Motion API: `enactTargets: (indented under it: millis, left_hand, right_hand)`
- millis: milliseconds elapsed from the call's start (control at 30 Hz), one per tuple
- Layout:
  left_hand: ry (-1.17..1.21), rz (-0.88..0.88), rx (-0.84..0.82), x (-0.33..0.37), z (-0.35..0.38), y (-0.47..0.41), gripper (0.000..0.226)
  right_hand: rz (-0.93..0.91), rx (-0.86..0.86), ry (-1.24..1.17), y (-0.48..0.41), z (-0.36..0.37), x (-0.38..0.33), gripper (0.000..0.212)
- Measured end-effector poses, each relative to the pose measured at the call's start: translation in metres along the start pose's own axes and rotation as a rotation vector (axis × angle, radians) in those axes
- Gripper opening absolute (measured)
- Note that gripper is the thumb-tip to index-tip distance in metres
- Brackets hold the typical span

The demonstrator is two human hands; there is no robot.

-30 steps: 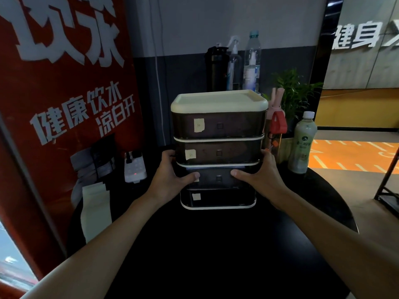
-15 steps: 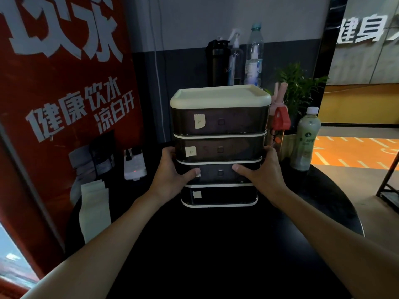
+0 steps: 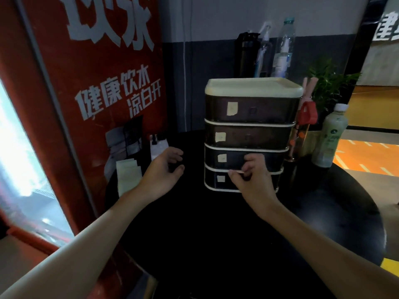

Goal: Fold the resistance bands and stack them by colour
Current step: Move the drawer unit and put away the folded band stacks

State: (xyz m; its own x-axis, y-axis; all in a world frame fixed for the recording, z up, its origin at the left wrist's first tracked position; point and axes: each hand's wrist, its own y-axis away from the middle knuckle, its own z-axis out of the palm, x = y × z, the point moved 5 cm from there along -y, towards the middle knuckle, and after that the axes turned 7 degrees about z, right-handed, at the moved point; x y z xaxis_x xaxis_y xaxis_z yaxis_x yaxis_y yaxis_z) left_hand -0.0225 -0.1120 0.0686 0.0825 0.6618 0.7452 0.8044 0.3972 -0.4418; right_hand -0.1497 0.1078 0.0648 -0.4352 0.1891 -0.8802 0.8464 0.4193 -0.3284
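A tall red banner (image 3: 97,83) with white lettering is filling the 9 o'clock side of the view, beside a round black desk (image 3: 205,244). Toward the desk's 12 o'clock edge a dark drawer unit (image 3: 250,108) is standing upright, four drawers high, with a cream lid (image 3: 252,88) sitting on top. A leafy plant (image 3: 330,83) is rising at 2 o'clock of the unit. The left hand (image 3: 160,173) is hovering at 9 o'clock of the unit, apart from it, with its fingers loosely curled and holding nothing. The right hand (image 3: 252,182) is reaching to the front of the third drawer (image 3: 272,158), counting from the top; its fingers (image 3: 251,164) are curling against that front while the thumb is pressing up under the cream rim, so it is gripping the drawer's lower edge. The resistance bands are not showing; the dark drawer fronts are hiding whatever lies inside. A pale capped bottle (image 3: 330,139) is standing at 3 o'clock of the unit. A dark flask (image 3: 246,55), a spray bottle (image 3: 262,52) and a clear water bottle (image 3: 282,50) are lining up behind it at 12 o'clock. A white power strip (image 3: 158,145) is lying at 9 o'clock, just beyond the left hand. A small cream label (image 3: 232,108) is sticking to each drawer front.
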Motion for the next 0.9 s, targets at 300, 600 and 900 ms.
enactTargets:
  millis: [300,600,900]
  left_hand:
    - [-0.302,-0.044,0.132,-0.055,-0.097,0.051,0.032]
    - [-0.219,-0.084,0.162,-0.099,-0.113,0.052,0.039]
    - [-0.112,-0.122,0.118,-0.122,-0.128,0.021,0.061]
  right_hand:
    - [0.017,-0.528,0.022,0.044,0.153,-0.031,0.035]
    - [0.106,-0.523,0.083,0.026,0.231,-0.042,0.042]
    - [0.082,-0.453,0.056,0.009,0.258,-0.052,0.033]
